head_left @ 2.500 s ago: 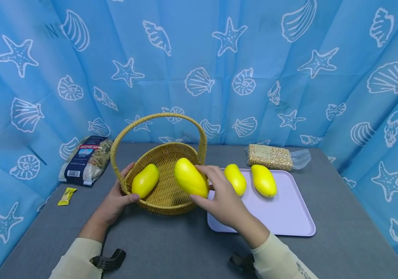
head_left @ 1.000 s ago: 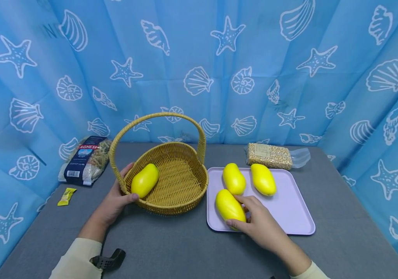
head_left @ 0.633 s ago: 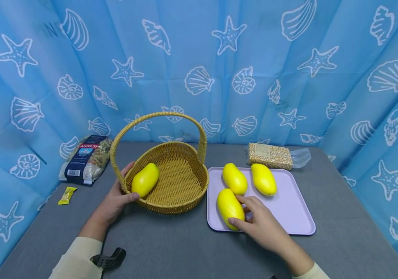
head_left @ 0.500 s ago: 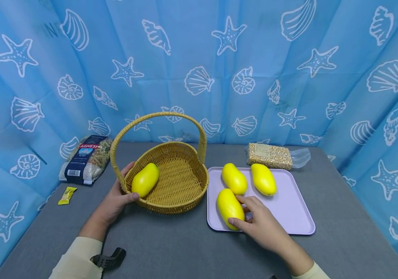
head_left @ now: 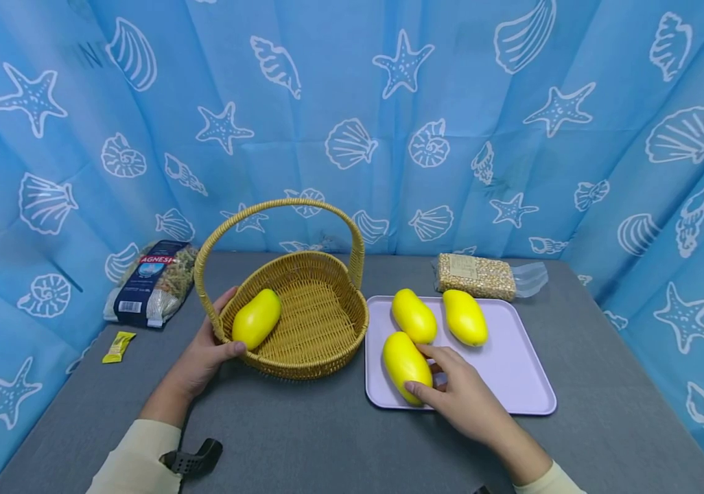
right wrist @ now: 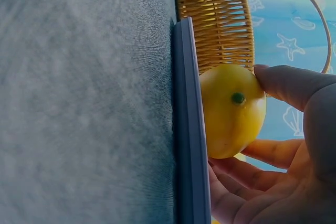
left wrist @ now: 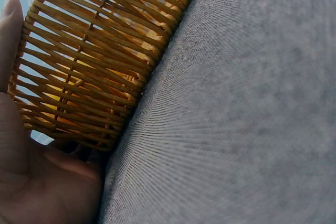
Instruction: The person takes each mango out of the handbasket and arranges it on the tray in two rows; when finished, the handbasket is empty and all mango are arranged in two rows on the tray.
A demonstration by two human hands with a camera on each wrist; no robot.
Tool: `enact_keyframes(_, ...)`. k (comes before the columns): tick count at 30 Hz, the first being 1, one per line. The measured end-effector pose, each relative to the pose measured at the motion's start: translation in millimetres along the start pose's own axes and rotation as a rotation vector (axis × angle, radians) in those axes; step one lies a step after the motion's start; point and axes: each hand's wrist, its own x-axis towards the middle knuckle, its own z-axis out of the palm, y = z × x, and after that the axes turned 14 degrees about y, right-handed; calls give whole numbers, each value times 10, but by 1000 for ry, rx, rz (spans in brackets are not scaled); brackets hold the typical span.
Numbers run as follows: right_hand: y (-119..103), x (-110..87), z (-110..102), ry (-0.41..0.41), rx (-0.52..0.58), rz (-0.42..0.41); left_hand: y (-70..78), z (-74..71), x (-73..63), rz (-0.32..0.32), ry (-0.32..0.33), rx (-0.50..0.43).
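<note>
Smooth yellow mango (head_left: 405, 365) moved to tray (head_left: 506, 374), right hand (head_left: 460, 394) gripping it, left hand (head_left: 202, 360) gripping basket (head_left: 321, 315)

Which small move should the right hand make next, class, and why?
Probably loosen the right hand from its mango: earlier held over the basket, it now appears to rest on the tray, while the left hand holds the basket's side.

A curtained-off work spot; the room's type cannot be told. Blue shell-print curtains (head_left: 327, 79) enclose the grey table (head_left: 315, 439) on 3 sides.
</note>
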Motion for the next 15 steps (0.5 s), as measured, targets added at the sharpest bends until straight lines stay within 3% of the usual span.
enact_keyframes(15,-31,-9,-34,14,5,-11,13,-1,-3,-17,12,13)
